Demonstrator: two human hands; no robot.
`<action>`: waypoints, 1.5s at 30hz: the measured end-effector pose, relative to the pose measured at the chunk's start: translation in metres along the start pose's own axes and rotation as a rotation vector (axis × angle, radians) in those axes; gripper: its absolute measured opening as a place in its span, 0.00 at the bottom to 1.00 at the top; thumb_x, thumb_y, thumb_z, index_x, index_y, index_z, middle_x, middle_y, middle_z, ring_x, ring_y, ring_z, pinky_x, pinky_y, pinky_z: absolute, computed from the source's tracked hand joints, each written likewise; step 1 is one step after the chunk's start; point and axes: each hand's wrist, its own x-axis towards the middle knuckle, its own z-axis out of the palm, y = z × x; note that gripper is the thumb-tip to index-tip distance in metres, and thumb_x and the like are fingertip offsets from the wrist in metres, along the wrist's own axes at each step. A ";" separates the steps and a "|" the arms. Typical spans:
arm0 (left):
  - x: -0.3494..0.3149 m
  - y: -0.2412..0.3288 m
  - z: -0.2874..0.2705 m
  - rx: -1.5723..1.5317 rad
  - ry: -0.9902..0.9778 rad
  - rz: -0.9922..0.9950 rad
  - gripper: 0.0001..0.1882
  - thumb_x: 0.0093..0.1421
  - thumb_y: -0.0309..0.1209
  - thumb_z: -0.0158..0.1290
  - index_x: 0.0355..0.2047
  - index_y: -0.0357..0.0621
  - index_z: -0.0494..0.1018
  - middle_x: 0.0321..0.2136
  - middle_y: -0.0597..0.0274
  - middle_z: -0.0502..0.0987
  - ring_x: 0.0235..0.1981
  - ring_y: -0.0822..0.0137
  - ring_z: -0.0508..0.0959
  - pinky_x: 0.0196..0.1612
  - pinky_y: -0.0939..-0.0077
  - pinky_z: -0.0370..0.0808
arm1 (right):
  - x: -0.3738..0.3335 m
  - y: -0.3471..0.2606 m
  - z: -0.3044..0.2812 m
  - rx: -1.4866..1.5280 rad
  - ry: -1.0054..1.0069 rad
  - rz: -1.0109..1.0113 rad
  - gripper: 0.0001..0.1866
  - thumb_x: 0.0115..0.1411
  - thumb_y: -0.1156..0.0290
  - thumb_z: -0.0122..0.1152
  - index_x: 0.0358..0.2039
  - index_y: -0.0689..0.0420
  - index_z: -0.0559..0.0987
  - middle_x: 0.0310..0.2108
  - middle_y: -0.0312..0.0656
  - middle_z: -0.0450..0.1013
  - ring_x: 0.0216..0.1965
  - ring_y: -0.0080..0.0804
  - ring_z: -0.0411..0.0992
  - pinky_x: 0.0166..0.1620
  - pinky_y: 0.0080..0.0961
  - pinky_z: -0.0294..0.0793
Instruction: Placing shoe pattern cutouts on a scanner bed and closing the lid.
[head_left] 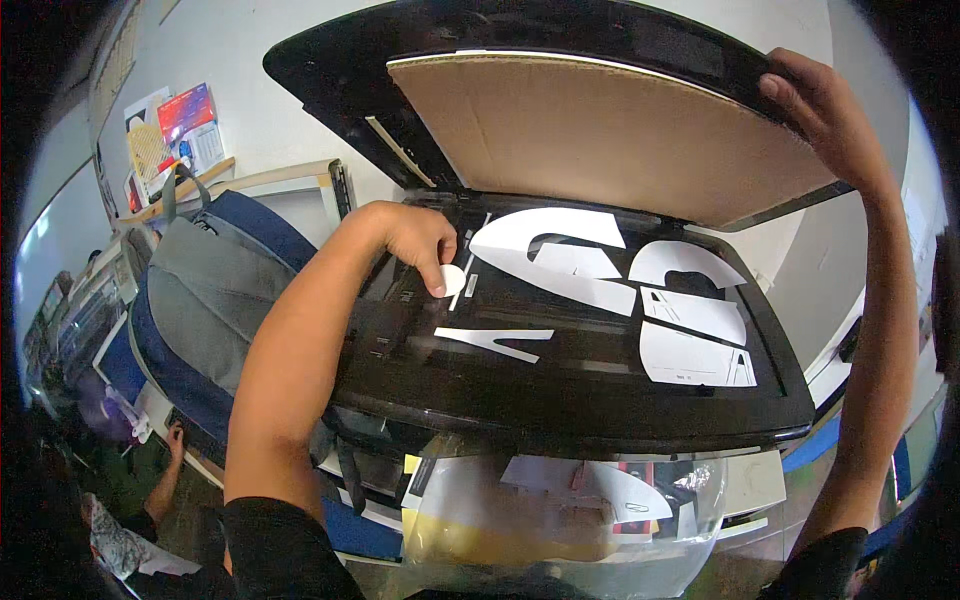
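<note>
In front of me is a black flatbed scanner (500,405) with its lid (640,25) raised. At the upper right my right hand (822,112) is closed on the lid's edge, fingers on top. Over the left side of the glass, my left hand (418,240) pinches a small round white paper piece (453,281). Several white paper cutouts lie on the glass: a large curved piece (500,245), a smaller arched piece (655,262), a pocket-shaped piece (695,355) and a forked piece (485,338). Brown cardboard (600,130) lines the lid's underside.
A grey and blue backpack (205,300) stands left of the scanner. Below its front edge is a clear plastic cover or bag (560,530) with papers inside. Another person's hand (175,440) shows at lower left. Coloured papers (188,112) lean against the wall.
</note>
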 end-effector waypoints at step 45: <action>-0.026 0.020 -0.013 -0.449 0.361 0.477 0.11 0.33 0.14 0.56 0.11 0.42 0.67 0.33 0.61 0.72 0.36 0.70 0.72 0.38 0.78 0.69 | 0.002 -0.013 -0.008 0.088 -0.095 0.209 0.18 0.61 0.57 0.48 0.34 0.62 0.71 0.23 0.42 0.67 0.26 0.28 0.65 0.33 0.26 0.67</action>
